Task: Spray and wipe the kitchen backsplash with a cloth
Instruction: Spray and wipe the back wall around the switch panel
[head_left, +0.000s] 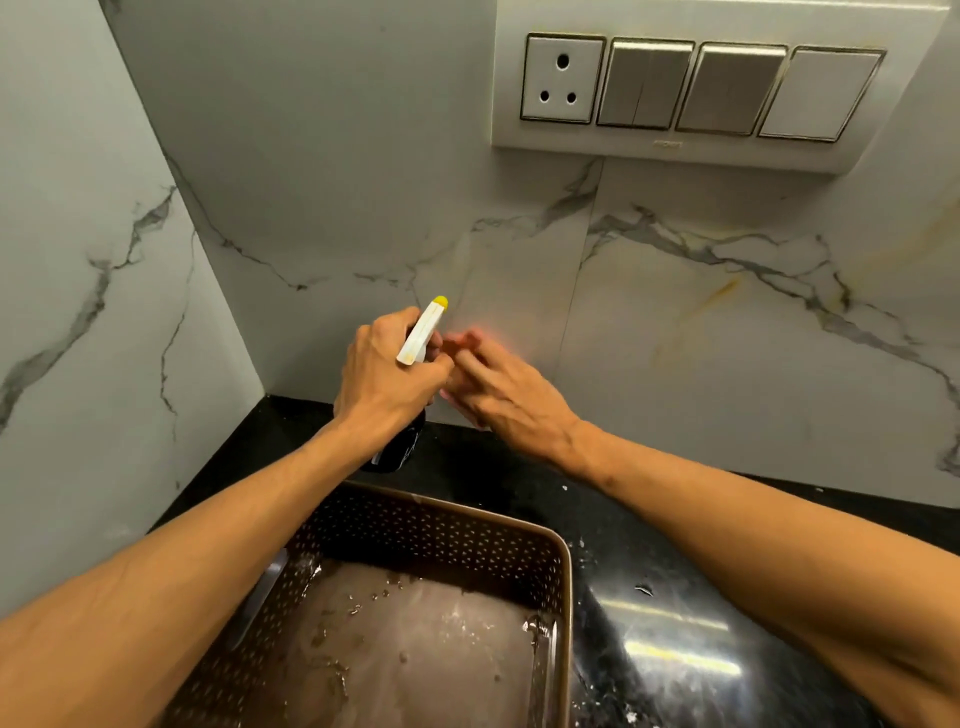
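Marble-veined backsplash (363, 182) is recorded behind the spray bottle (423, 332), meeting a side wall to the bottle's left; a switch panel (701, 88) is mounted above and to the right of the bottle; an orange-yellow streak (722, 293) is noted on the tile well to its right. The bottle is gripped at the neck by the left hand (384, 374), nozzle aimed at the tile, judged ready for spraying; the right hand (504, 389), blurred, is held just right of the bottle, fingers extended, nothing seen in it; no cloth is visible. Below the bottle, a glossy, speckled black counter (649, 571) and a perforated basket (563, 561) are noted.
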